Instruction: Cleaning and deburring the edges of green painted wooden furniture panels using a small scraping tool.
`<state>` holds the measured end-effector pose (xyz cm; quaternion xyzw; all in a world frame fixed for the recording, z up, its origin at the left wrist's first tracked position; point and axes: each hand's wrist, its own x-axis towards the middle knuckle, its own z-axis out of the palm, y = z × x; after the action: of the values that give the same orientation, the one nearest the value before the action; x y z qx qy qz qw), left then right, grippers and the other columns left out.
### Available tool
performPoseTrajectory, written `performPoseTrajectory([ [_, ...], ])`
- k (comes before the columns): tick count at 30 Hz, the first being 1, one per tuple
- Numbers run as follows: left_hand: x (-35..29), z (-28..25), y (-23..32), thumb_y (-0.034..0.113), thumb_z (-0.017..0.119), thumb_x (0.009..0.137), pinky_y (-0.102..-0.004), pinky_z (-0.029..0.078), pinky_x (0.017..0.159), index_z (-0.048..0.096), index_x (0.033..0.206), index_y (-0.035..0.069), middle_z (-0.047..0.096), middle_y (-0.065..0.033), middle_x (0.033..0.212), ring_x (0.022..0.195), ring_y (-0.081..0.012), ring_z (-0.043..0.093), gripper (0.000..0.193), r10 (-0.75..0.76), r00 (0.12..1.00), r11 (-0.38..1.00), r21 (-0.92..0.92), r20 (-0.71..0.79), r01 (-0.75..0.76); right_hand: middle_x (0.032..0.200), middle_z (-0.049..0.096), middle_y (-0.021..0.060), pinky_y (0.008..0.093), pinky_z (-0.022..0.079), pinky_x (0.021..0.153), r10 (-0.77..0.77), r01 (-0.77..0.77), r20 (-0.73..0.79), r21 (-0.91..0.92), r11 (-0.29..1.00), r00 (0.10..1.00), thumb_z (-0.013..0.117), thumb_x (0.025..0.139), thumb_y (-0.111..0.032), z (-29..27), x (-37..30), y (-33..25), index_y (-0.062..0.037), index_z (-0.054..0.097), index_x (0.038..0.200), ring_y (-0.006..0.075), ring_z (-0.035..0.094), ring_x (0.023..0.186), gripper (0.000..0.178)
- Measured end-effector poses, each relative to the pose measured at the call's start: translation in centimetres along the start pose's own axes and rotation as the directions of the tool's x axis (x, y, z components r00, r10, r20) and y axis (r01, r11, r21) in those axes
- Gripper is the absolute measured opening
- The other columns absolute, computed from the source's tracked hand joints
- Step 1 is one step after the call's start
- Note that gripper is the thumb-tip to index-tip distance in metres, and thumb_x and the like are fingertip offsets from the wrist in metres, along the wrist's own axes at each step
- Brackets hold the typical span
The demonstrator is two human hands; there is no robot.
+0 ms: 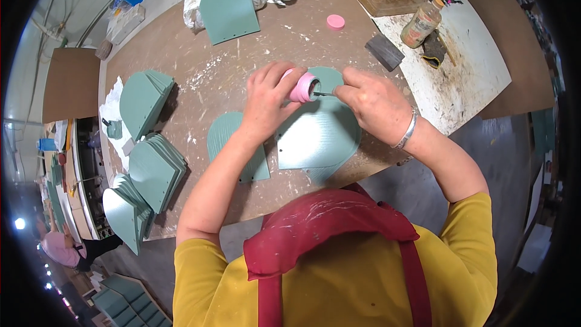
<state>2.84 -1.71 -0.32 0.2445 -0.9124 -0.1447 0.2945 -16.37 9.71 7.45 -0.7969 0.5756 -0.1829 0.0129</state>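
Our left hand [267,98] is curled round a pink jar [299,88], holding it tilted with its mouth toward our right hand [376,104]. The right one is closed in a pinch on a thin tool [325,94], its tip at the jar's mouth. Below both, we have a green panel [318,136] overlapping others on the table [151,53]. Another panel [224,128] lies partly under our left forearm. Farther left are three stacks [157,166]. Ahead, a lone panel [229,15] rests against a white bundle [193,9]; right of it lie a lid [335,22] and, beyond, a bottle [419,27].
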Motion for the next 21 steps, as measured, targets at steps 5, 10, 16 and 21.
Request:
performPoseTrajectory([
  [5, -0.1, -0.2, -0.3, 0.019, 0.076, 0.062, -0.0451, 0.034, 0.094, 0.056, 0.118, 0.016, 0.054, -0.0059, 0.118, 0.115, -0.0293, 0.047, 0.059, 0.019, 0.999, 0.999, 0.03, 0.035, -0.021, 0.079, 0.057, 0.0119, 0.0341, 0.047, 0.065, 0.107, -0.121, 0.06, 0.318, 0.94, 0.992, 0.061, 0.076, -0.002, 1.0, 0.3, 1.6, -0.0019, 0.065, 0.087, 0.0274, 0.059, 0.075, 0.011],
  [10, -0.2, -0.1, -0.8, 0.014, 0.076, 0.061, -0.0443, 0.037, 0.094, 0.057, 0.117, 0.014, 0.055, -0.0068, 0.119, 0.113, -0.0321, 0.048, 0.06, 0.037, 0.998, 0.999, 0.006, 0.042, -0.038, 0.077, 0.061, 0.0025, 0.0252, 0.042, 0.058, 0.302, -0.514, 0.416, 0.682, 0.52, 0.858, 0.06, 0.082, -0.003, 2.3, 0.7, 4.9, 0.0017, 0.066, 0.092, 0.0104, 0.053, 0.067, 0.012],
  [16, 0.6, 1.6, -3.0, 0.013, 0.076, 0.063, -0.0428, 0.04, 0.094, 0.053, 0.12, 0.009, 0.057, -0.011, 0.116, 0.11, -0.0327, 0.052, 0.062, 0.047, 0.997, 0.994, -0.1, -0.068, -0.054, 0.077, 0.057, 0.0037, 0.0175, 0.039, 0.05, 0.273, -0.523, 0.611, 0.785, -0.331, 0.743, 0.053, 0.089, -0.004, 4.1, -3.0, 5.8, 0.0027, 0.055, 0.104, 0.0066, 0.05, 0.06, 0.017],
  [21, 1.2, 5.1, -7.3, 0.016, 0.074, 0.074, -0.0334, 0.044, 0.091, 0.042, 0.13, 0.002, 0.06, -0.0161, 0.114, 0.106, -0.0238, 0.058, 0.066, -0.449, 0.876, 0.702, -0.536, 0.178, 0.469, 0.078, 0.058, 0.0051, 0.0173, 0.039, 0.05, 0.32, -0.483, 0.572, 0.816, -0.319, 0.755, 0.047, 0.093, -0.008, 4.1, -6.0, 4.3, -0.0031, 0.048, 0.106, 0.007, 0.05, 0.061, 0.015],
])
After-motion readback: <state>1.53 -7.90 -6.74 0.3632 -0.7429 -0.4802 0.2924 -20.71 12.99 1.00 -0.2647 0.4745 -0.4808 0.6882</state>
